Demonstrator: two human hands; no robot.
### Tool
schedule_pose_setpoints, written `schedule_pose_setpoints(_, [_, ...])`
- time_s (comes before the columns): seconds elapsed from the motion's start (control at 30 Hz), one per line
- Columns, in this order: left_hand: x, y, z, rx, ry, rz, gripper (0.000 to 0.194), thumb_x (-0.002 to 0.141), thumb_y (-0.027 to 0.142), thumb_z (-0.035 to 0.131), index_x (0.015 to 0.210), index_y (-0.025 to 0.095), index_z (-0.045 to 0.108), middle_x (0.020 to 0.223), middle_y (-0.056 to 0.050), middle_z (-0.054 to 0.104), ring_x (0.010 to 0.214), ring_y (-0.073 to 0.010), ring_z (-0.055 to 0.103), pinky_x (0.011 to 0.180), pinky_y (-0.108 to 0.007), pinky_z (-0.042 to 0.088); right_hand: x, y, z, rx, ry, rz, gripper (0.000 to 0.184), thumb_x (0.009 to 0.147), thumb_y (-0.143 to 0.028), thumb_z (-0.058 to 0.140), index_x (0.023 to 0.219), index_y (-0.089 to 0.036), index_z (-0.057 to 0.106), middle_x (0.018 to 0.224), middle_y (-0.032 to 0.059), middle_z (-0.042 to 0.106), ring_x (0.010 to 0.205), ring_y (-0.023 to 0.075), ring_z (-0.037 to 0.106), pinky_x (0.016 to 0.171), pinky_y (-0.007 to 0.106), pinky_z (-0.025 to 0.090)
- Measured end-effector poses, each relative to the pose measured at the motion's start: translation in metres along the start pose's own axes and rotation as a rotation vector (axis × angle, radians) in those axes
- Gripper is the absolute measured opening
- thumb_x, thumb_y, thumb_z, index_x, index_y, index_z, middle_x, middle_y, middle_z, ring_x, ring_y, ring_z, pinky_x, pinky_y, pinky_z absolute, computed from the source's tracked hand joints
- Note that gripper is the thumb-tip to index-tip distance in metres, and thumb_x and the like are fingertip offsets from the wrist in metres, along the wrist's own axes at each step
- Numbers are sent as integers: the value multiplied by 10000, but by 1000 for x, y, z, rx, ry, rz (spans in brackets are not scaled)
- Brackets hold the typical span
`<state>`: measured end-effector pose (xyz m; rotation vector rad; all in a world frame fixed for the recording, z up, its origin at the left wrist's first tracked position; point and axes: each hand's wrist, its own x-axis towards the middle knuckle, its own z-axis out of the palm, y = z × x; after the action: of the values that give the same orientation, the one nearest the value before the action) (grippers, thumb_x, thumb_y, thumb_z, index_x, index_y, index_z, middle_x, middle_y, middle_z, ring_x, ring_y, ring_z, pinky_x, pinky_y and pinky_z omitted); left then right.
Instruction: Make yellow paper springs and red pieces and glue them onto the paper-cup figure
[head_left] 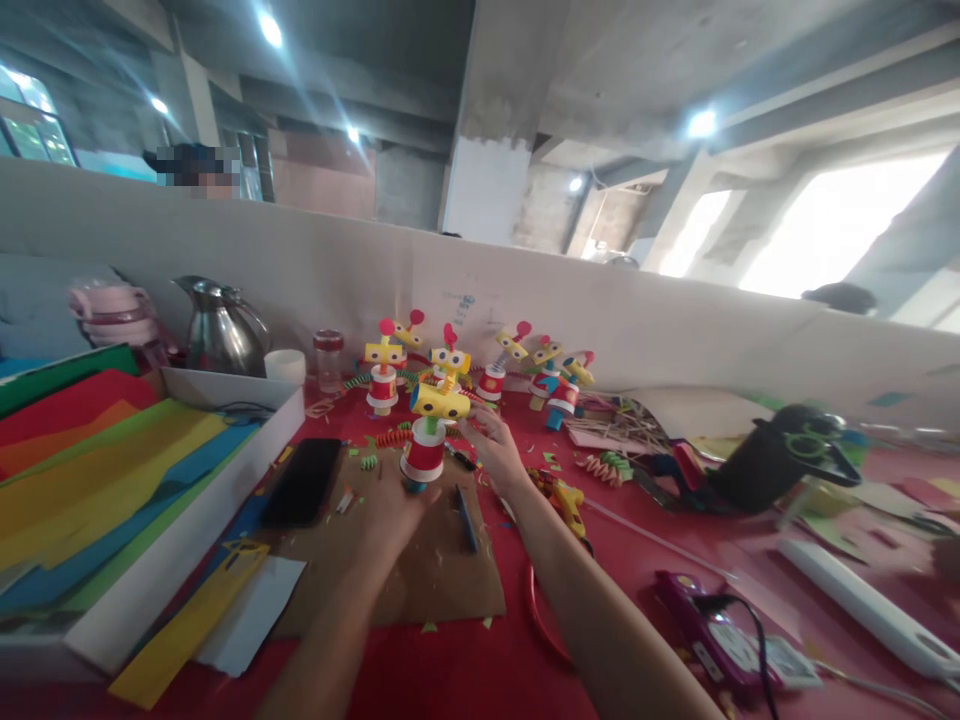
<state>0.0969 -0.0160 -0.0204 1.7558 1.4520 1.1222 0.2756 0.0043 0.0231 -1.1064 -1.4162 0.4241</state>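
Observation:
A paper-cup robot figure [426,455] with a red-and-white body, a yellow tube head with drawn eyes and a coiled orange paper arm stands in front of me over the brown board. My left hand [397,510] is closed around its blue foot from below; motion smears the fingers. At the figure's other side, my right hand [491,447] has its fingers bent together beside the head and body. What those fingertips pinch, if anything, is hidden. Behind are several similar figures [382,385] with red round tops, lined up along the white partition.
A brown cutting board [405,590] carries a black phone [304,483], a blue pen [466,518] and scraps. Left is a white box [187,560] of coloured paper. A yellow glue gun [570,505], purple power strip [724,630] and black cup [772,460] lie right. A person sits beyond the partition.

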Motion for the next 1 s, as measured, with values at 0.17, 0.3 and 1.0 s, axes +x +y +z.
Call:
schedule_pose_setpoints(0.17, [4,39,-60,120,126,163,341,805,403,598,1075,199,635,1072,-135,692,948,-299,646,841,-438,476,5,-5,-3,-9,-43,-27,201,814,-410,597,790,-228,678,1063,67,655,1057,245,577,968,401,426])
schedule_pose_setpoints(0.3, [44,59,-73,-144,59,321,566,764,411,669,1298,269,548,1335,-98,581,1140,-256,584,931,-387,473,12,-6,0,-8,-70,-68,206,809,-400,577,759,-222,667,1094,76,648,1095,252,563,972,405,427])
schedule_pose_setpoints(1.0, [85,51,-67,-423,-220,81,535,656,392,760,1150,210,667,1152,-75,666,1014,-209,612,967,-376,443,-94,27,-142,-1200,-62,732,384,861,-443,488,1061,-133,596,1130,197,652,1074,361,604,850,412,447])
